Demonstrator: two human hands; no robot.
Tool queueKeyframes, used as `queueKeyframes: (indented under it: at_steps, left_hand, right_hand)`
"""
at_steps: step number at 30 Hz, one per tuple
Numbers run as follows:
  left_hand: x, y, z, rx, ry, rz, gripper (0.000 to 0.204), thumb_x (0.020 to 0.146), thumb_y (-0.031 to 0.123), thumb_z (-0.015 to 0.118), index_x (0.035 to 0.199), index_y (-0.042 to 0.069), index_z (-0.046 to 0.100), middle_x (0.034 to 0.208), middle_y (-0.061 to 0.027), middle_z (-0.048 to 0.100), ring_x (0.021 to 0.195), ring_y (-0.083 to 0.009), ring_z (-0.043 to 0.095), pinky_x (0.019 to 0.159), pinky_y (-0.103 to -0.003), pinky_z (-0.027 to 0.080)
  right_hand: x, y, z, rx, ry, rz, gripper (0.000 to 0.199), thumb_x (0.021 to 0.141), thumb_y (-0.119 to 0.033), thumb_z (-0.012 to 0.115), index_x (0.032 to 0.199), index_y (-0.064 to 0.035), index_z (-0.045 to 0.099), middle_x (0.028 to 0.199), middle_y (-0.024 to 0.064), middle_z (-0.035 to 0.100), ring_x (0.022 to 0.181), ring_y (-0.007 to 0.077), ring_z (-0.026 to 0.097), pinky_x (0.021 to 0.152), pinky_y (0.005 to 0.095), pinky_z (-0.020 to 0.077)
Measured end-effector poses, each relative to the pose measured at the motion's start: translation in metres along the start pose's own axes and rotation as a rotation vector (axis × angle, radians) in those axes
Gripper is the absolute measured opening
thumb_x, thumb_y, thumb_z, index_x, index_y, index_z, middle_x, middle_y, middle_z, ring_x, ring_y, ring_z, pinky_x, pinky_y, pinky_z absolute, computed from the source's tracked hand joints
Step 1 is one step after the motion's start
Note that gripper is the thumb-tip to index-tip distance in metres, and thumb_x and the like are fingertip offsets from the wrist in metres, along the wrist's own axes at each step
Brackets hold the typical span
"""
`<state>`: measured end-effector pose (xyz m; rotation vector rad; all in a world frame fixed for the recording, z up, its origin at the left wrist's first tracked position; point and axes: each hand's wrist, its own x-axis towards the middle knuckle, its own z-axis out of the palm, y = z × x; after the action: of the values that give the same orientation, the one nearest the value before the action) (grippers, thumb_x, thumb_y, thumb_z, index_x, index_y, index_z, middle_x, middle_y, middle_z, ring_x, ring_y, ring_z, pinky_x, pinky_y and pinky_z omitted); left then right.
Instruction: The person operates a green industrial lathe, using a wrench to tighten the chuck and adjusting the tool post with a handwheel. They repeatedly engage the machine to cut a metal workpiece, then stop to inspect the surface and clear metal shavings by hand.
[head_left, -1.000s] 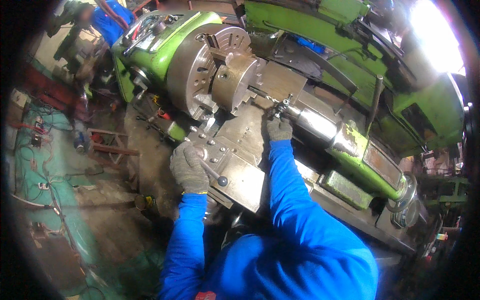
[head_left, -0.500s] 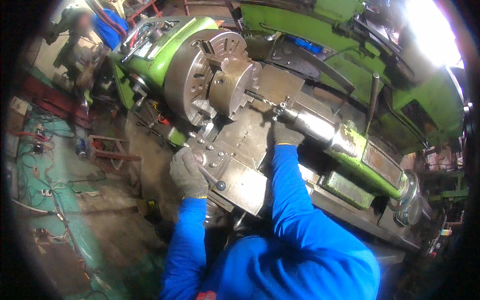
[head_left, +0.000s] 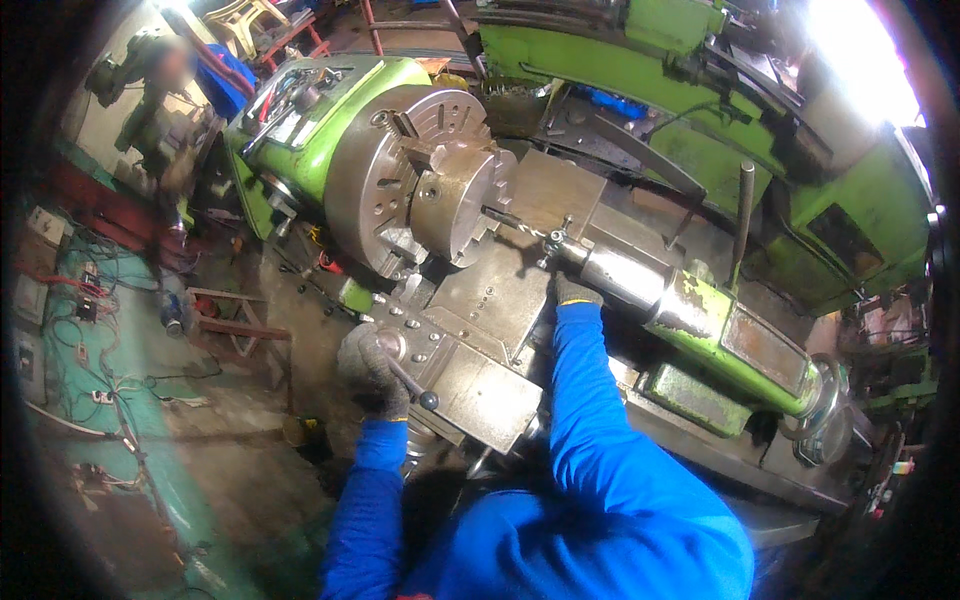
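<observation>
My left hand [head_left: 370,374], in a grey work glove, is curled against the round hub of a lever handle [head_left: 408,378] tipped with a dark ball, on top of the lathe's tool post [head_left: 420,322]. Under the bright tailstock quill [head_left: 624,273] reaches my gloved right hand [head_left: 577,291]; its fingers are hidden there. A twist drill [head_left: 528,231] sticks out of the quill's holder [head_left: 564,248] towards a steel cylinder [head_left: 455,206] clamped in the large chuck [head_left: 362,180]. The drill's tip lies at or close to the cylinder's face.
The green tailstock [head_left: 700,303] ends in a handwheel [head_left: 825,410] at right. Loose tools lie on the headstock tray [head_left: 305,95]. Cables [head_left: 105,375] run over the green floor at left. Another person [head_left: 165,110] is at far left. A second green machine [head_left: 600,75] stands behind.
The whole view has shifted, so the lathe sits a little lower. Less of my right hand shows below the quill. My left hand stays at the lever hub.
</observation>
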<state>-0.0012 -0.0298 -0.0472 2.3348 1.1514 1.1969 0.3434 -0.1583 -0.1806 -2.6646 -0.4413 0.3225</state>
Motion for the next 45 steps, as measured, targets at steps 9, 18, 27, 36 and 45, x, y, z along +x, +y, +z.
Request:
queueKeyframes:
  at_steps: [9,18,27,36,45]
  left_hand:
    - [-0.009,-0.011,0.004,-0.041,-0.061,-0.027,0.034,0.1,0.033,0.054,0.111,0.003,0.065,0.115,-0.0134,0.064,0.111,-0.0282,0.062,0.1,-0.041,0.049]
    - [-0.01,0.005,0.0,-0.175,-0.01,-0.149,0.054,0.103,0.056,0.047,0.106,0.005,0.065,0.112,-0.0108,0.063,0.104,-0.0254,0.061,0.096,-0.041,0.049]
    - [-0.005,0.009,0.002,-0.195,0.0,-0.165,0.034,0.102,0.034,0.054,0.112,0.002,0.062,0.11,-0.0126,0.064,0.106,-0.0266,0.062,0.096,-0.039,0.051]
    - [-0.004,0.005,0.0,-0.169,-0.027,-0.056,0.038,0.105,0.035,0.05,0.11,0.0,0.064,0.11,-0.014,0.066,0.106,-0.0282,0.063,0.1,-0.041,0.05]
    - [-0.002,0.0,0.001,-0.196,-0.009,-0.03,0.033,0.099,0.033,0.058,0.112,0.003,0.065,0.112,-0.014,0.066,0.107,-0.0283,0.063,0.1,-0.04,0.05]
  right_hand:
    - [0.024,0.012,0.003,0.068,-0.016,-0.092,0.053,0.097,-0.037,0.057,0.14,-0.0073,0.055,0.141,0.0197,0.058,0.135,0.0341,0.053,0.115,0.0453,0.04]
    - [0.027,0.006,0.004,0.104,-0.032,-0.121,0.052,0.097,-0.036,0.056,0.141,-0.007,0.054,0.142,0.02,0.058,0.135,0.0341,0.053,0.115,0.0451,0.0401]
    - [0.03,0.009,0.002,0.114,-0.038,-0.143,0.052,0.098,-0.035,0.054,0.142,-0.0066,0.053,0.143,0.0203,0.057,0.135,0.0342,0.052,0.115,0.0448,0.0402]
    - [0.037,0.016,-0.001,0.119,-0.055,-0.163,0.052,0.099,-0.034,0.053,0.143,-0.0062,0.052,0.143,0.0206,0.057,0.135,0.0342,0.052,0.114,0.0446,0.0402]
    - [0.041,0.014,0.002,0.132,-0.068,-0.178,0.051,0.1,-0.033,0.052,0.144,-0.0058,0.051,0.144,0.0208,0.056,0.136,0.0343,0.052,0.114,0.0443,0.0403]
